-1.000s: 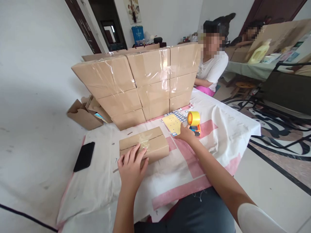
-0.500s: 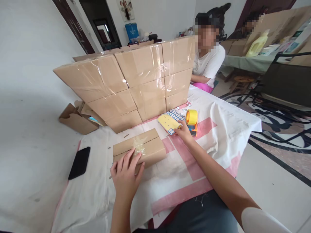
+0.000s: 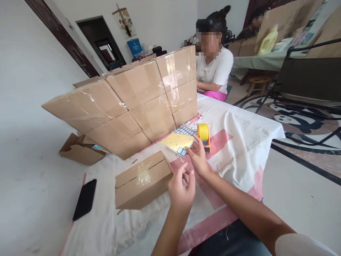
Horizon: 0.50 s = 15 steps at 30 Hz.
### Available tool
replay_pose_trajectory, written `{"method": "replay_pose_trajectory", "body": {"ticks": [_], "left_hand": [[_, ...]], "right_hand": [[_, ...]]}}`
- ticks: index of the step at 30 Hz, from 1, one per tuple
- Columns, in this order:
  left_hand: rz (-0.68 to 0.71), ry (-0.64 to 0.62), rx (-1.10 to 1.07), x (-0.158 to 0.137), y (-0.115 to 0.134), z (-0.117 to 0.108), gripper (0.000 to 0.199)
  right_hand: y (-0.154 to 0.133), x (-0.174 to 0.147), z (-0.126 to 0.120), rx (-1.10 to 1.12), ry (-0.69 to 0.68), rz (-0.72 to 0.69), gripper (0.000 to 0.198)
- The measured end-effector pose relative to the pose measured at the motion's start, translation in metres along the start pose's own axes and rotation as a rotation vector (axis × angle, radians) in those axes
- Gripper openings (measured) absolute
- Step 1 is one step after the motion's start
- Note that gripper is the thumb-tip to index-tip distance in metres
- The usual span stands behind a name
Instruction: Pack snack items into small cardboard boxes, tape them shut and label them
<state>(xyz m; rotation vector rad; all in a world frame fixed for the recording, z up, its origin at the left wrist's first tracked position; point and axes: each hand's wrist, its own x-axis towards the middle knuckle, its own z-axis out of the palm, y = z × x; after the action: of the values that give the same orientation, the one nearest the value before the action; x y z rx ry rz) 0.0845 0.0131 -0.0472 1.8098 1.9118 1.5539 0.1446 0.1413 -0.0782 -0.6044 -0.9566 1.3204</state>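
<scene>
Left hand (image 3: 182, 186): now off the carton (image 3: 144, 181) (nine o'clock from it), empty, narrowly parted, seemingly freed for use. Right hand (image 3: 197, 156): at edge of printed sheet (image 3: 176, 141), ten o'clock; whether pinching, cannot tell.

black phone (image 3: 84, 200), wooden stool (image 3: 259, 79), perhaps a blue bag (image 3: 134, 46)

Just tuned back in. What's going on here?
The person's right hand has a yellow-and-white sheet in its grip. The left hand is nearer the camera, fingers part-curled, nothing visible between them. A taped carton sits beside it, a yellow tape roll stands just past the right hand, and a stack of cartons rises behind.
</scene>
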Motion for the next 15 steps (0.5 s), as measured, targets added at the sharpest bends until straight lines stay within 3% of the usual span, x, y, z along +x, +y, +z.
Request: {"method": "replay_pose_trajectory", "body": {"ticks": [2,5,10,15], "left_hand": [[-0.182,0.006,-0.051,0.011,0.001,0.025,0.044],[-0.314,0.032,-0.108,0.023,-0.003,0.047,0.055],[-0.398,0.078,-0.175,0.035,-0.009,0.052,0.052],[-0.448,0.104,-0.278,0.049,-0.011,0.050,0.050]], "right_hand": [[-0.008,-0.001,0.000,0.027,-0.001,-0.023,0.062],[-0.013,0.003,-0.005,0.115,0.041,-0.011,0.056],[-0.017,0.008,-0.011,0.211,0.028,0.031,0.041],[-0.020,0.000,-0.005,0.238,-0.047,0.040,0.041]]}}
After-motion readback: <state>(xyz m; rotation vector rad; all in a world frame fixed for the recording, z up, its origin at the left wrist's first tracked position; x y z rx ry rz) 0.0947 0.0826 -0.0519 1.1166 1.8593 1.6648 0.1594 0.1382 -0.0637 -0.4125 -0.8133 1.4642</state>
